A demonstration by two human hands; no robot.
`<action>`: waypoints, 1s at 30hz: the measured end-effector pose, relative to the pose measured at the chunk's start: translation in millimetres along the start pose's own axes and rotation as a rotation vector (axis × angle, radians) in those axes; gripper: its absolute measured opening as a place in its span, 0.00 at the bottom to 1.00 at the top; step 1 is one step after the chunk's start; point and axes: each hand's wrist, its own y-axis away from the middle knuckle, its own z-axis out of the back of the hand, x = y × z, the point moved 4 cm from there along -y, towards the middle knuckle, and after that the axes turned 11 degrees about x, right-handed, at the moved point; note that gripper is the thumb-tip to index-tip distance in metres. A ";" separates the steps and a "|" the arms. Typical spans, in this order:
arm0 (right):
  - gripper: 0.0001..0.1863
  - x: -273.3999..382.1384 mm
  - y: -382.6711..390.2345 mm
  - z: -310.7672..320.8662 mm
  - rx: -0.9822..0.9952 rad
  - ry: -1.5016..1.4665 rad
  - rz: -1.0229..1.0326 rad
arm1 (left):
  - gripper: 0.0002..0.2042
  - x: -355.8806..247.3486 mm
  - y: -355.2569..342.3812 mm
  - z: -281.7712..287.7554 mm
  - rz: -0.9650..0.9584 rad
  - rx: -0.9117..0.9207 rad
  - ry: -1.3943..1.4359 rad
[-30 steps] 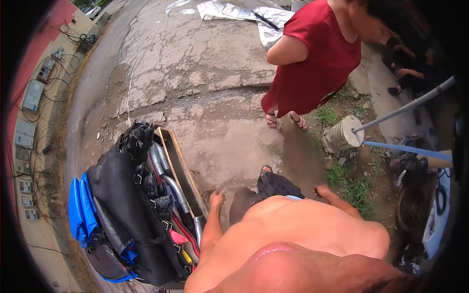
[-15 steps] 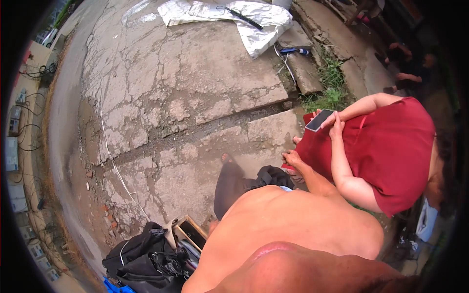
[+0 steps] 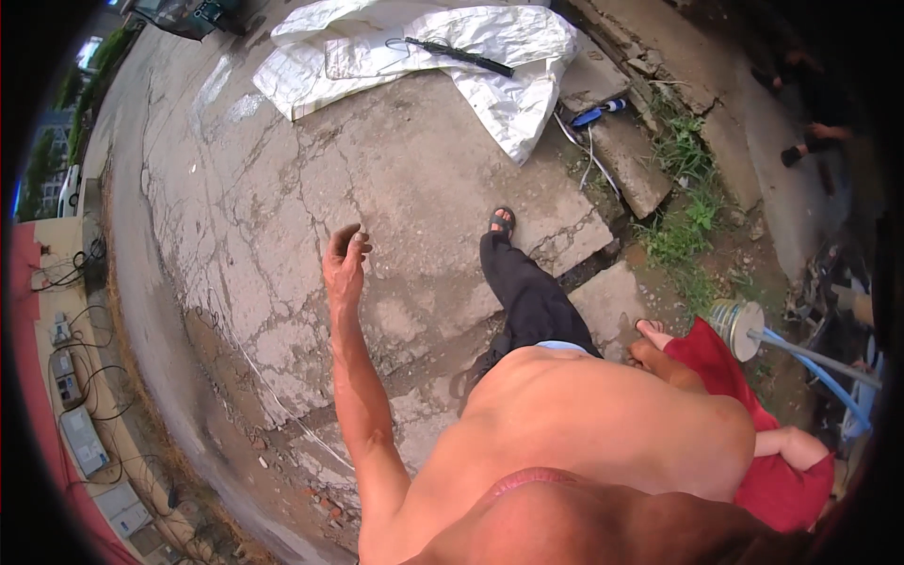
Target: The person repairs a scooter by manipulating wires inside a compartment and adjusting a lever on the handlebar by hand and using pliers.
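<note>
My left hand is raised out in front on the left, over the cracked concrete. Its fingers curl loosely, apart from the thumb, and nothing shows between them. At my right side hangs my right hand, close to the red clothing of another person. Its fingers are too hidden to read, and I cannot tell whether it touches the cloth. Ahead, a white sheet lies crumpled on the ground, with a long black rod-like object on top.
A blue tool-like object and a pale cord lie beside broken slabs at right. Weeds grow along the edge. A round-ended spool with blue tubing stands right. A thin white cable runs along the ground at left.
I have stepped forward, so the white sheet is nearer. My left hand has come up from low beside me. The person in red now sits farther back, their phone out of view.
</note>
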 end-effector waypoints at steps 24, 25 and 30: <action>0.14 1083.1 6.8 304.0 -0.188 -0.658 0.468 | 0.15 132.3 -850.8 205.2 0.935 0.173 0.084; 0.13 1095.2 5.9 317.2 -0.216 -0.642 0.418 | 0.15 92.9 -941.2 218.9 0.818 0.188 0.079; 0.12 1143.5 -54.1 355.4 -0.253 -0.629 0.130 | 0.18 -141.6 -1256.5 239.4 0.302 0.070 0.081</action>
